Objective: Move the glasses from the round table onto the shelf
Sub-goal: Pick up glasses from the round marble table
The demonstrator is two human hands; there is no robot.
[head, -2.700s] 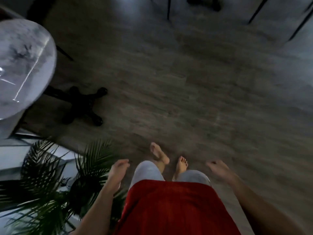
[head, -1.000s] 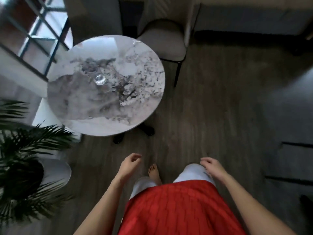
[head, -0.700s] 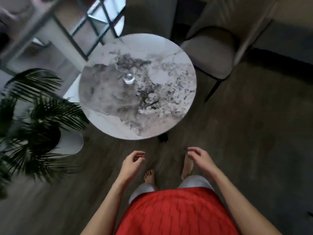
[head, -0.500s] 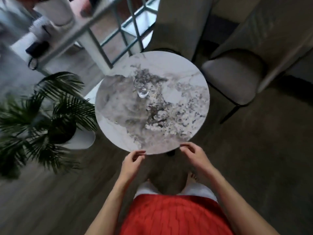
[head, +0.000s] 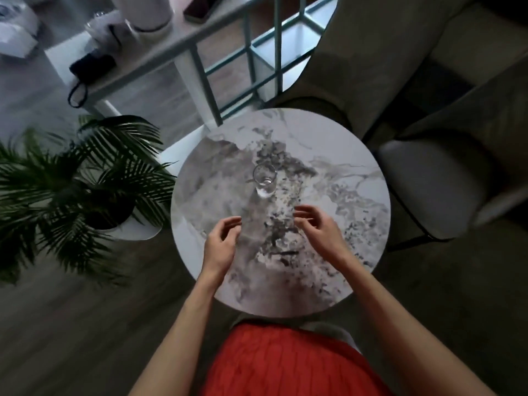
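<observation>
One glass is all I can see on the marble table, standing upright a little beyond the middle, its open mouth facing up, so its long axis runs straight up from the top.

Far left, a palm in a white pot sits on the floor, close to the table's rim. Behind it a shelf carries a black pouch and a white jar; I take this for the place the glass is meant to go, though I cannot be sure.

Next comes the left hand, held over the near half of the table with its fingers loosely curled and nothing in them. The glass lies ahead of it and slightly to its right. The right hand is across from it, fingers spread and half bent, also empty. From there the glass lies ahead and to the left.

Both hands are short of the glass and apart from it. It sits almost midway between them, and the right fingertips look a shade nearer. My guess is that either hand could reach forward and close around the side of the glass, then lift it straight up.

To the right, two grey chairs are drawn up close to the table's rim.
</observation>
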